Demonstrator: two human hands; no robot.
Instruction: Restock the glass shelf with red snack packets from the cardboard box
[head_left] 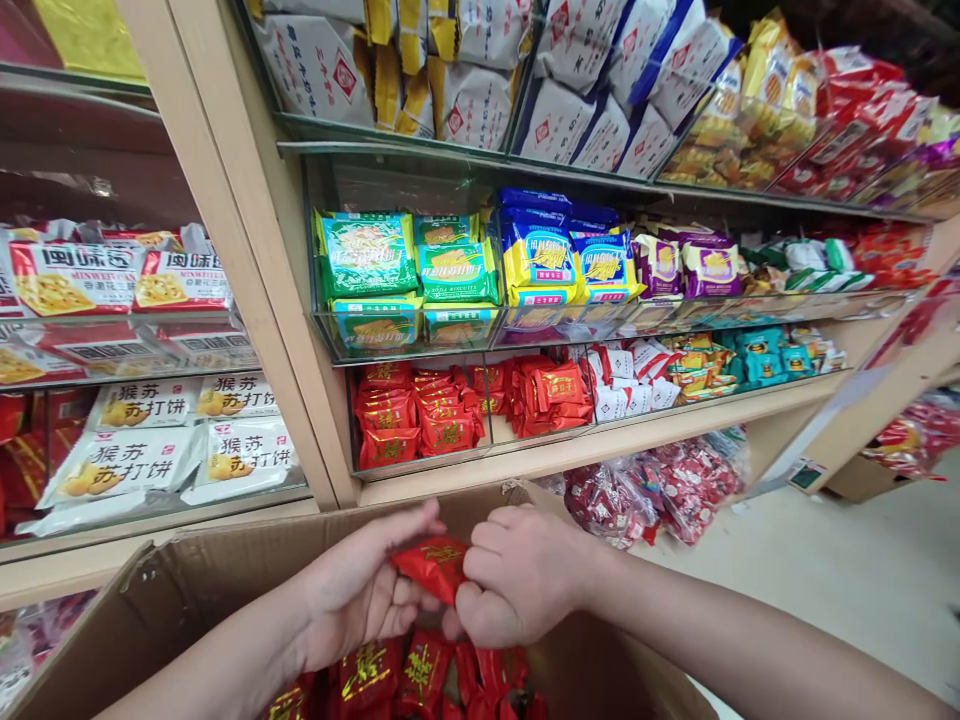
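A small red snack packet (433, 568) with gold characters is held between both hands above an open cardboard box. My left hand (364, 595) cups it from the left, palm turned up and fingers curled beneath it. My right hand (521, 575) is closed in a fist around the packet's right end, which is hidden by the fingers. Under the hands, more red snack packets (424, 670) lie loose in the cardboard box (225, 560). My forearms cover part of the box.
Behind the box rises a glass-fronted shelf (420, 465). Its lowest row holds similar red packets (551, 395), with green biscuit packs (367, 250) above. White cracker packs (120, 460) sit on the left. Bagged goods (652, 490) lie on the floor at right.
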